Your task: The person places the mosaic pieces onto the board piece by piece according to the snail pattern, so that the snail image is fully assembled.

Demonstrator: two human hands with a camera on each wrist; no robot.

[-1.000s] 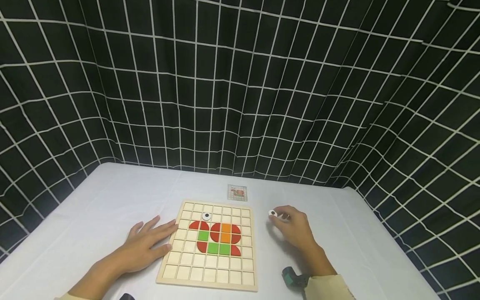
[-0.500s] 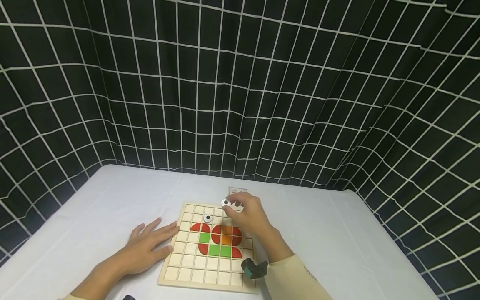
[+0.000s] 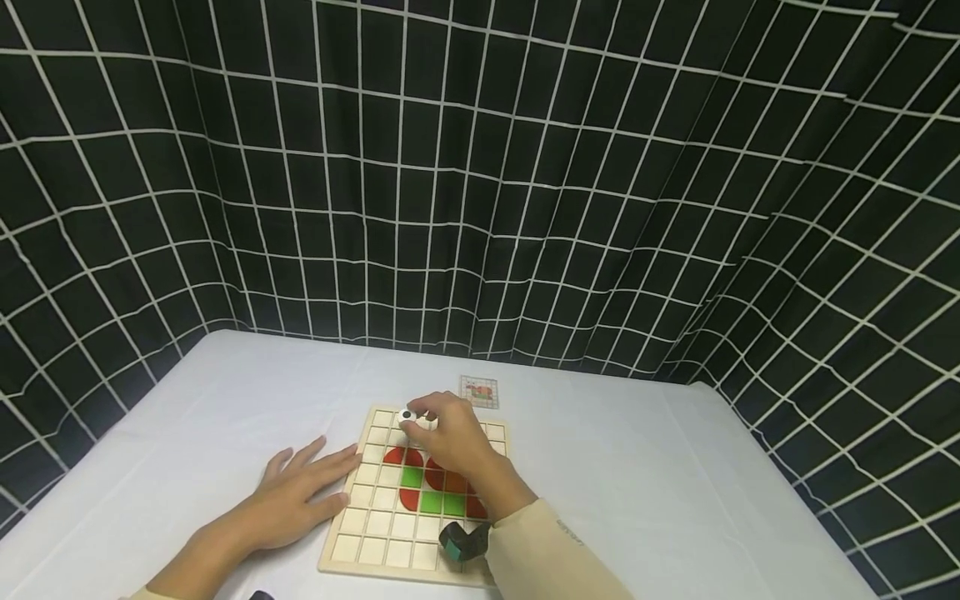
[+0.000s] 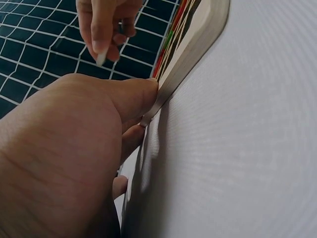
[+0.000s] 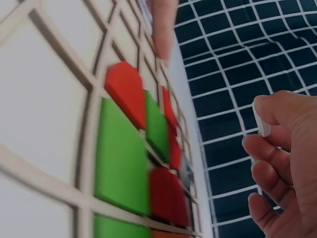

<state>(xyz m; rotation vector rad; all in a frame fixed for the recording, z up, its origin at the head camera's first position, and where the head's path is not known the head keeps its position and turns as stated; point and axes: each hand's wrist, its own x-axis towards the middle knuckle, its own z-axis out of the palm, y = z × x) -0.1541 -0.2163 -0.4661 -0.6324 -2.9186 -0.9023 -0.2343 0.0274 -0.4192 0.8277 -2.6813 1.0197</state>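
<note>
My right hand (image 3: pixel 453 437) pinches a white disc with a black dot (image 3: pixel 407 415) between thumb and finger, above the far part of the wooden grid board (image 3: pixel 375 525). In the right wrist view the disc (image 5: pixel 261 120) shows edge-on, apart from the board. My left hand (image 3: pixel 288 496) lies with fingers spread on the table, fingertips touching the board's left edge. Red pieces (image 3: pixel 408 500), green squares (image 3: pixel 431 502) and orange squares sit in the board's cells, partly covered by my right hand and wrist. A second dotted disc on the board is hidden behind my right hand in the head view.
A small picture card (image 3: pixel 480 391) lies beyond the board's far edge. White cloth (image 3: pixel 637 483) covers the table. Black curtains with white grid lines (image 3: pixel 480 183) stand behind and at both sides. A dark wrist device (image 3: pixel 463 542) hangs over the board's near part.
My right hand has carried the white disc leftward from beside the board to over its far part. The left hand has stayed at the board's left edge.
</note>
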